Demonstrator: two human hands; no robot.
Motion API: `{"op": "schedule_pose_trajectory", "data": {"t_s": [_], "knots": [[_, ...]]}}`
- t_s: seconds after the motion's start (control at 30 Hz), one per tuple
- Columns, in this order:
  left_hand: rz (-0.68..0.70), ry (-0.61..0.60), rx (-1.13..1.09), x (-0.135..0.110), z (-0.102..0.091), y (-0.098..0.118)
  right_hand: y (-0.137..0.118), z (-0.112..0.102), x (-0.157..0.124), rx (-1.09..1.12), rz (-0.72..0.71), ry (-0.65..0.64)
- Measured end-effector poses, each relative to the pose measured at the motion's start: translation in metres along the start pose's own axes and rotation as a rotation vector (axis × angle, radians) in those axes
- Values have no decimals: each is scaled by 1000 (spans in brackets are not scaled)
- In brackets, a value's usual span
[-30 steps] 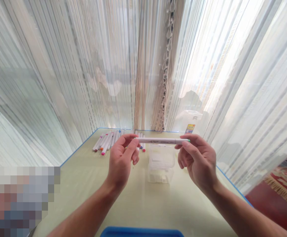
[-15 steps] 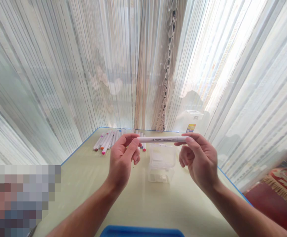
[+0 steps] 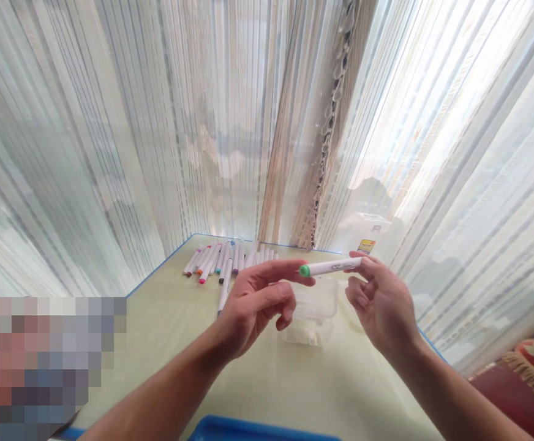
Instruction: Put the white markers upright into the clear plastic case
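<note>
Grips a white marker (image 3: 335, 266) in right hand (image 3: 381, 303), thumb and fingertips clamped on its rear end. Holds it roughly level in the air, above a clear plastic box (image 3: 315, 312), with green cap end (image 3: 304, 270) pointing toward left hand (image 3: 255, 303). Has left hand slack, grasping nothing: index finger stretched out with tip at the green end, touching or just beside, cannot tell which; other fingers half curled under. Works over a pale table (image 3: 166, 343) with a blue edge, box standing on it just under both hands. At the far left of the table, a row of markers (image 3: 214, 260) lying side by side, coloured caps facing near, well apart from the hands; one of them lying nearer than the rest. All round, sheer curtains (image 3: 111, 122). Behind the curtain on the right, a yellow label (image 3: 366, 246). At the bottom edge, a blue rim (image 3: 258, 429), cropped.
</note>
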State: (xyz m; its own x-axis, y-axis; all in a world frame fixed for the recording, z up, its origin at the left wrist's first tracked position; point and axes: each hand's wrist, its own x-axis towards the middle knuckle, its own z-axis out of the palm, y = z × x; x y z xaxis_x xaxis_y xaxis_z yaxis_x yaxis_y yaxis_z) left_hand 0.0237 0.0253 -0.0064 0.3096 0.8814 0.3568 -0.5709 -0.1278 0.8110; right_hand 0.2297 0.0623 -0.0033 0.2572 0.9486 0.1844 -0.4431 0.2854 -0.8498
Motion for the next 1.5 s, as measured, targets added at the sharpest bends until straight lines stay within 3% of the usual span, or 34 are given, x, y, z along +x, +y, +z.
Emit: {"op": "schedule_pose_trajectory", "data": {"t_s": [0.3,0.57,0.73,1.03,1.23,1.5], "knots": [[-49,-115,-6,-3,2,0,0,2,-1,39,106,48],[1,-43,-1,0,-2,-3,2,-1,2,42,62,34],[72,144,68,5,-4,-6,3,-2,1,-39,-56,-29],[86,463,209,13,-11,-9,6,-3,-18,-278,-470,-229],[30,506,224,15,-17,-11,7,-6,-33,-431,-623,-358],[7,518,231,17,-13,-9,3,-3,-34,-524,-766,-373]]}}
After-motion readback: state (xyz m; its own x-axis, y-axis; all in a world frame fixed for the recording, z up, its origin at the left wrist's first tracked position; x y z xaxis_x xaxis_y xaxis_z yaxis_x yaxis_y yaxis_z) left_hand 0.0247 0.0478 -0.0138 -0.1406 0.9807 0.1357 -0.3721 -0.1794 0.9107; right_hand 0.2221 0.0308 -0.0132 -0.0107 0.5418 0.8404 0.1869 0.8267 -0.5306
